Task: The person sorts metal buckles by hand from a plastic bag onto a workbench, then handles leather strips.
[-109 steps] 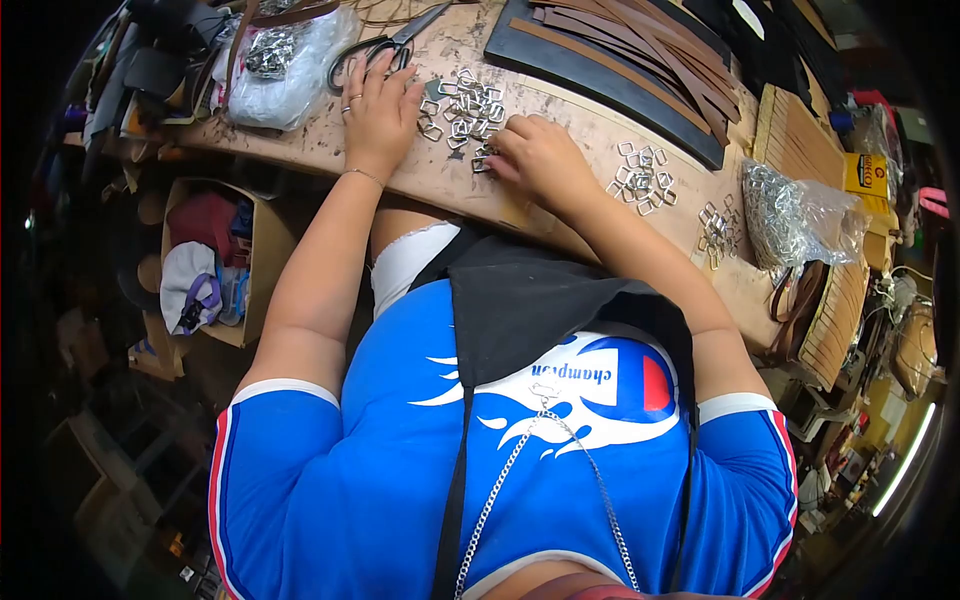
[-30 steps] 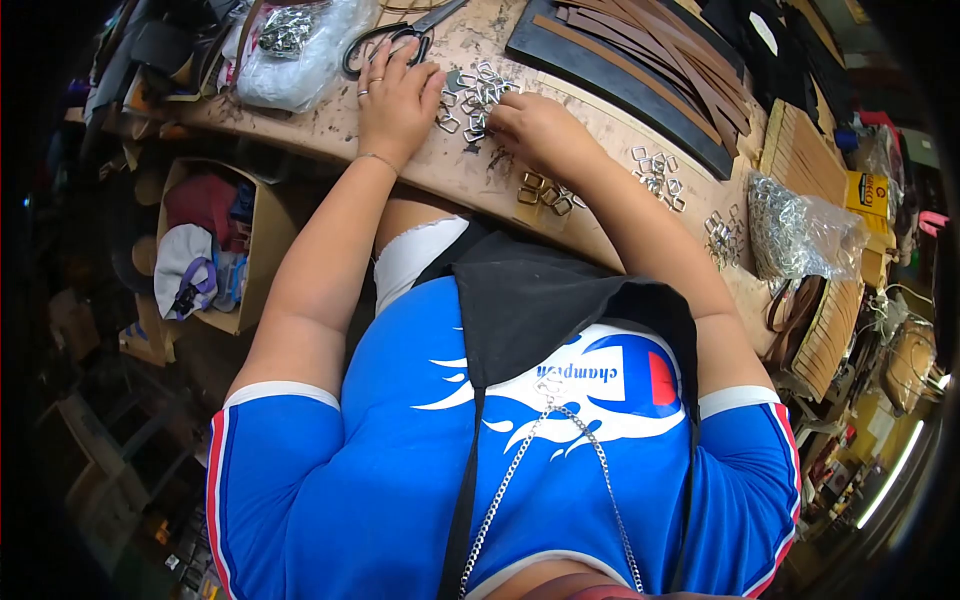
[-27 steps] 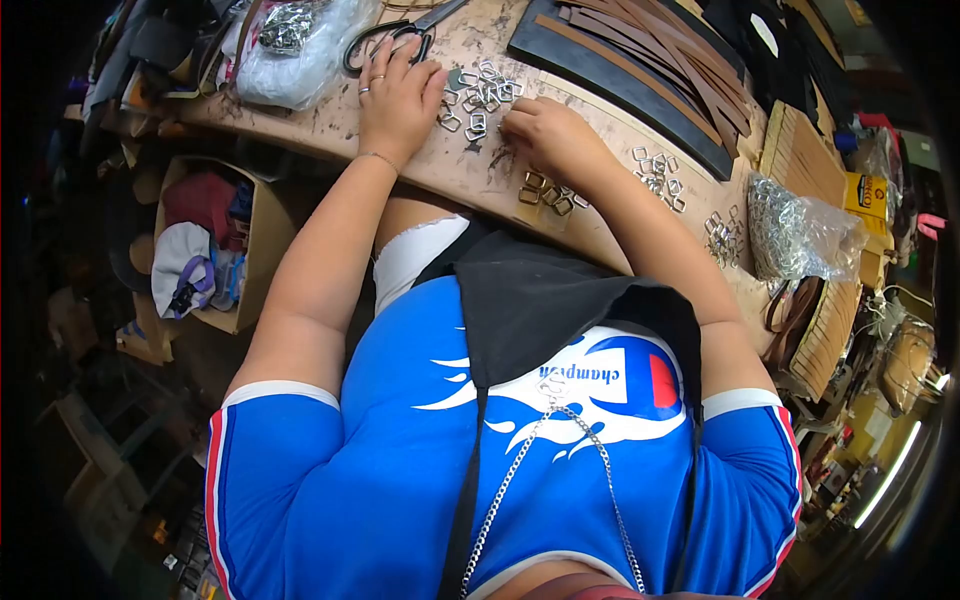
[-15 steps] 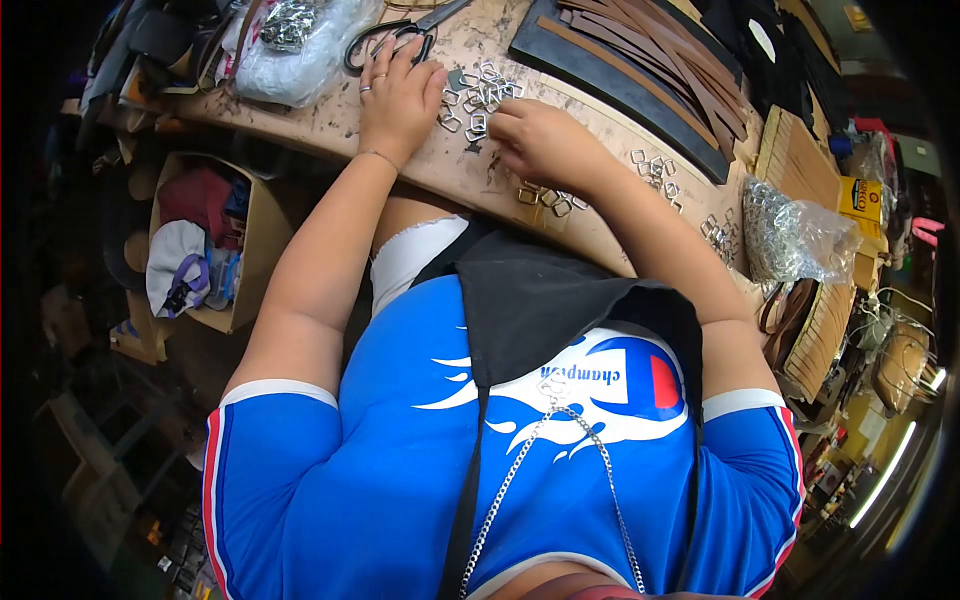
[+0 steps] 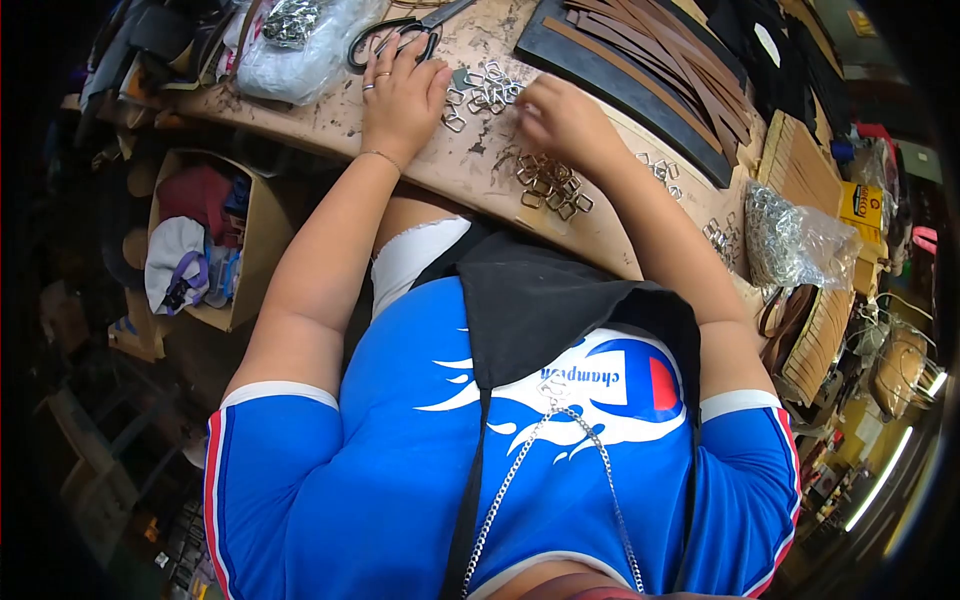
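On the worktable (image 5: 300, 130), my left hand (image 5: 403, 98) lies flat with its fingers spread over the handles of black scissors (image 5: 432, 22). Just right of it is a loose pile of silver metal rings (image 5: 490, 92). My right hand (image 5: 556, 115) hovers at the right side of that pile, blurred, with its fingers bent; whether they hold anything is hidden. Below it, near the table's front edge, lies a pile of darker, brassy rings (image 5: 550, 187). More rings (image 5: 660, 170) lie partly behind my right forearm, and another group (image 5: 720, 238) is farther right.
Brown leather strips (image 5: 660, 62) rest on a black board (image 5: 590, 65) at the back. A plastic bag of metal parts (image 5: 790, 235) stands on the right, another clear bag (image 5: 290, 65) at the back left. A cardboard box (image 5: 250, 250) holding cloth is below the table's left side.
My right hand has moved right and slightly up, away from the silver pile, uncovering more of the brassy pile. My left hand has stayed almost in place.
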The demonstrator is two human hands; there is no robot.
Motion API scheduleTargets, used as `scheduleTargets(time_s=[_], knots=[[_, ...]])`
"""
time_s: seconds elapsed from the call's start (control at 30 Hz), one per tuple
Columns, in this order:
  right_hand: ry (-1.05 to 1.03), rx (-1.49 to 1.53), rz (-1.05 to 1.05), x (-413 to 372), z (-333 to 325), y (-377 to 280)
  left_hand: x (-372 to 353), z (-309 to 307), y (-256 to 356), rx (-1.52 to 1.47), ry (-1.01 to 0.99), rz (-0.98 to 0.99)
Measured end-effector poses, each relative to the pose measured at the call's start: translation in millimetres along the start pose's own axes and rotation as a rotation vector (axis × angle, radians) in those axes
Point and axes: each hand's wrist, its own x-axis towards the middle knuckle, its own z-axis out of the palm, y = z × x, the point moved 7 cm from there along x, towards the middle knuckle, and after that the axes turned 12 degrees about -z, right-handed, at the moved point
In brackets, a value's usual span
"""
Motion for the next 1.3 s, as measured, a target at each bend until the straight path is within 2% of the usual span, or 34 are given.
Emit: scheduleTargets(time_s=[0.07,0.23,0.33,0.4,0.43,0.5,0.53,0.6,0.63,0.73,0.9,1.07,1.2,1.27,1.3], knots=[[0.222,-0.048,0.077,7,-6,18,-1,-1,0,0.007,0.0,0.0],[0.17,-0.174,-0.025,-1,-1,17,0,-1,0,-0.003,0.002,0.001],[0.066,-0.148,-0.068,-25,-10,14,-1,-1,0,-0.003,0.005,0.002],[-0.18,-0.137,0.015,-39,-4,20,-1,0,0,0.0,-0.008,0.0],[-0.181,-0.137,0.016,-39,-9,21,0,-1,1,-0.001,-0.009,-0.001],[-0.309,0.04,0.152,-44,-8,27,0,0,3,0.008,-0.022,-0.011],[-0.307,0.04,0.155,-39,-8,25,-1,1,3,0.008,-0.024,-0.008],[-0.021,0.006,0.199,-12,-19,25,-1,2,1,0.022,-0.017,-0.004],[0.042,0.017,0.239,-1,-16,29,-1,2,0,0.027,-0.015,-0.002],[0.103,-0.007,0.215,22,3,35,0,3,-2,0.024,-0.012,-0.003],[0.042,-0.047,0.285,31,10,40,-1,4,-2,0.02,-0.016,-0.003],[-0.095,-0.052,0.382,17,1,51,-1,5,-3,0.016,-0.013,-0.013],[-0.193,-0.071,0.373,-2,-9,54,-1,3,-2,0.009,-0.001,-0.002],[-0.435,-0.008,0.38,-13,-3,51,0,3,-1,0.014,-0.004,-0.004],[-0.486,-0.022,0.364,-14,-4,46,0,3,-1,0.022,-0.006,-0.006]])
